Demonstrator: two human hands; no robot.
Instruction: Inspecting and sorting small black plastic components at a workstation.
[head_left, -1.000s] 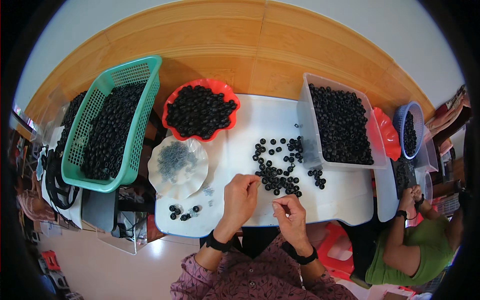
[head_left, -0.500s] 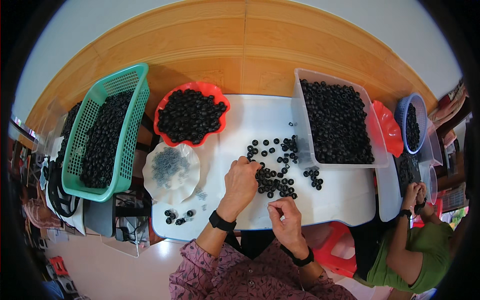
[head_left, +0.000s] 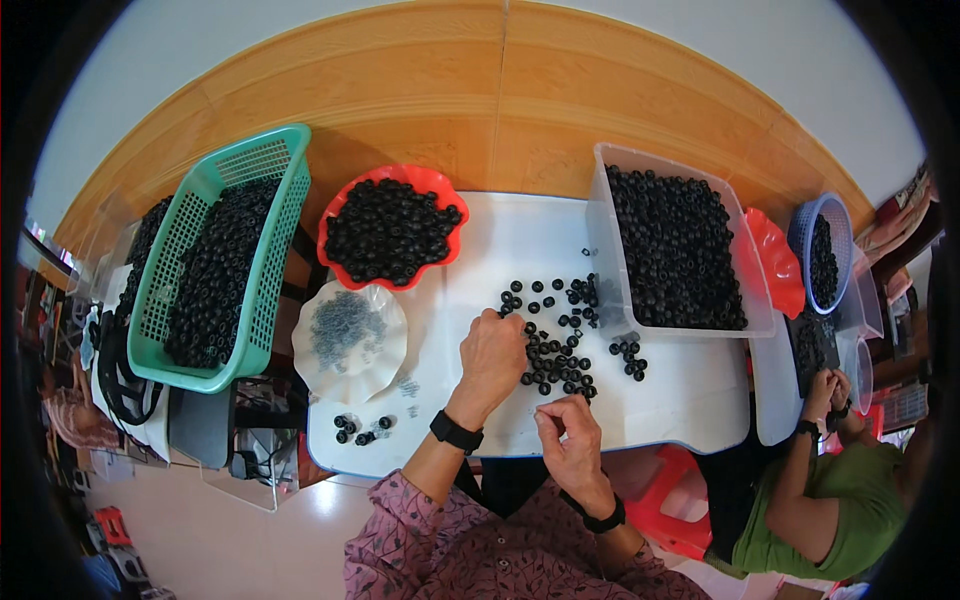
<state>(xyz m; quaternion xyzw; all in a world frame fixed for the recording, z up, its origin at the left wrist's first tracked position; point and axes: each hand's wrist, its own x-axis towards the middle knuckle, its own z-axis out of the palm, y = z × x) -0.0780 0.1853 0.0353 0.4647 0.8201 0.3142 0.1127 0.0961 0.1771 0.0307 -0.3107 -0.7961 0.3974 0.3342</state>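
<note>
My left hand point(head_left: 493, 357) rests knuckles-up on the white table point(head_left: 690, 385), its fingertips touching the left edge of a loose pile of small black rings point(head_left: 556, 362). Whether it holds one is hidden under the fingers. My right hand point(head_left: 570, 436) hovers near the table's front edge just below the pile, fingers pinched together on something too small to make out. Both wrists wear dark bands. More black rings point(head_left: 548, 294) lie scattered further back on the table.
A red bowl point(head_left: 352, 193), a clear tub point(head_left: 604, 210) and a green basket point(head_left: 261, 258) all hold black rings. A white scalloped dish point(head_left: 392, 320) carries small grey rings. A few black rings point(head_left: 356, 429) lie front left. Another person point(head_left: 825, 500) works at the right.
My left hand has reached forward and right from the table's front to the pile of black rings. The right hand has stayed near the front edge.
</note>
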